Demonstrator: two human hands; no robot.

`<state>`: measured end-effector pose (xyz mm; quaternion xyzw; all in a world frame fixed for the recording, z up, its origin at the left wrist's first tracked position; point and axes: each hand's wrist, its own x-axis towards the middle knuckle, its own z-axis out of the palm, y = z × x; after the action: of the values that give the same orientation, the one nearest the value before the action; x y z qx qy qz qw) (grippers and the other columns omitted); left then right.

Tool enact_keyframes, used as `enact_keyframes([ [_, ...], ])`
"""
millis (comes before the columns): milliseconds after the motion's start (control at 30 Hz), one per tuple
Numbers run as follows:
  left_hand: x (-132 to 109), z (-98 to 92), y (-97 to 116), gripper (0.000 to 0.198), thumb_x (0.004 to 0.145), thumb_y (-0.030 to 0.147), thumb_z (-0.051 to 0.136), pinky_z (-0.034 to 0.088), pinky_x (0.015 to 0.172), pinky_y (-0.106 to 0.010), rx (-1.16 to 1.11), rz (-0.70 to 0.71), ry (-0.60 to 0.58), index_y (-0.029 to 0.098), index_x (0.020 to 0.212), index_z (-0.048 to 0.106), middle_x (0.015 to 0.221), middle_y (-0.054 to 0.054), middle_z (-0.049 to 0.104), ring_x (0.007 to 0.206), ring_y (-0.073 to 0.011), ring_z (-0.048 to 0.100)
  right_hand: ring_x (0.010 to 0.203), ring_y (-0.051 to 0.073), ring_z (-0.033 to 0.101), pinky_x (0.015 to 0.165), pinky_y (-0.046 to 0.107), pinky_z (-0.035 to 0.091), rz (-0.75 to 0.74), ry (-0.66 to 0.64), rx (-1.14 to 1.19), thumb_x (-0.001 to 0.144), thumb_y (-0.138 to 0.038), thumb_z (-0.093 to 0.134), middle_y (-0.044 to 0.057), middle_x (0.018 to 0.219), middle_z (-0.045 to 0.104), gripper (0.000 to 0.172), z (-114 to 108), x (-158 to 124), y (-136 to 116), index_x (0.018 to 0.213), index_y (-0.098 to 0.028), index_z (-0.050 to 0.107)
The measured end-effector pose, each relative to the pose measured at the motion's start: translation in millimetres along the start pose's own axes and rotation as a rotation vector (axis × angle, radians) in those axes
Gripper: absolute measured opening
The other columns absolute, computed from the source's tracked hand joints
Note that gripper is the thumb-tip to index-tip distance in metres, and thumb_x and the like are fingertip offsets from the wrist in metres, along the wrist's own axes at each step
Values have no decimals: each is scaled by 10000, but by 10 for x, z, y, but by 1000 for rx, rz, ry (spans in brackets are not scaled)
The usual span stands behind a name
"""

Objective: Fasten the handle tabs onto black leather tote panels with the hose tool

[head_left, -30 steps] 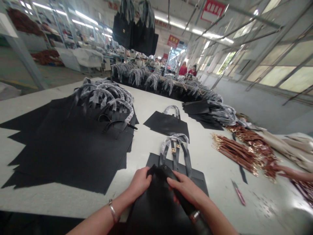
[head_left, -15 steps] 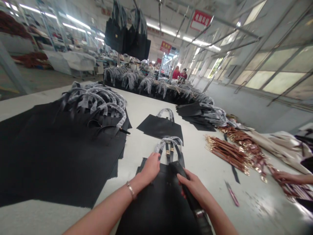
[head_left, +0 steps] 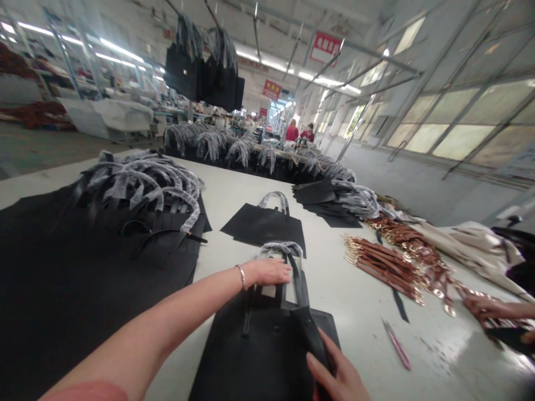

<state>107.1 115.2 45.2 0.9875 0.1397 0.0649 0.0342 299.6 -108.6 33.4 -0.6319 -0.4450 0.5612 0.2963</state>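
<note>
A black bag lies flat before me, its handles wrapped in clear plastic. My left hand reaches across between these handles, fingers curled over a narrow black strap at the bag's top; the hand hides part of it. At the bag's right side, my right hand is closed around a dark, elongated handheld tool. The tool's top end rests at or just over the base of the right handle; its lower part is hidden.
A smaller-looking black bag lies behind. Stacked black bags cover the left, with more back right. Brown straps with gold hooks and thread snips lie right. Another person's hand works at the right edge.
My left hand has moved from the left handle's base up and across onto the straps. My right hand and the dark tool have shifted down and closer to me. The view has turned slightly.
</note>
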Motion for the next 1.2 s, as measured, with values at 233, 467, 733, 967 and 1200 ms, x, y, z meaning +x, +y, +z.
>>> enact_keyframes([
  [233, -240, -508, 412, 294, 557, 206, 822, 419, 636, -340, -62, -241, -171, 185, 532, 530, 522, -44, 550, 601, -227, 556, 495, 170, 578, 460, 270, 466, -22, 93, 14, 765, -657, 588, -38, 539, 595, 971, -42, -224, -13, 1496, -152, 196],
  [467, -905, -139, 1124, 403, 836, 587, 494, 443, 529, -255, -1324, -887, 112, 185, 810, 484, 657, 17, 560, 510, -123, 555, 502, 156, 576, 486, 267, 481, -20, -43, 8, 784, -592, 606, -39, 533, 591, 923, 98, -523, -168, 1506, -161, 225],
  [733, -971, 359, 1613, 503, 707, 574, 702, 472, 520, -204, -1721, -1035, 625, 113, 877, 595, 723, -31, 616, 588, -97, 558, 521, 135, 596, 498, 246, 485, -3, -265, 82, 813, -513, 631, -23, 646, 633, 828, 215, -604, -194, 1493, -210, 269],
  [967, -912, 335, 1701, 468, 693, 527, 728, 426, 500, -181, -1814, -1050, 686, 88, 844, 669, 788, -84, 675, 615, -101, 587, 496, 135, 581, 470, 245, 466, -35, -160, 65, 814, -525, 616, -16, 672, 648, 834, 265, -486, -255, 1499, -219, 252],
  [1200, -861, 304, 1789, 318, 726, 408, 717, 412, 498, -195, -1878, -1118, 724, 95, 771, 686, 690, -55, 649, 569, -100, 551, 491, 122, 565, 466, 241, 468, -6, -241, 63, 805, -531, 622, -18, 673, 632, 842, 250, -541, -254, 1491, -194, 267],
])
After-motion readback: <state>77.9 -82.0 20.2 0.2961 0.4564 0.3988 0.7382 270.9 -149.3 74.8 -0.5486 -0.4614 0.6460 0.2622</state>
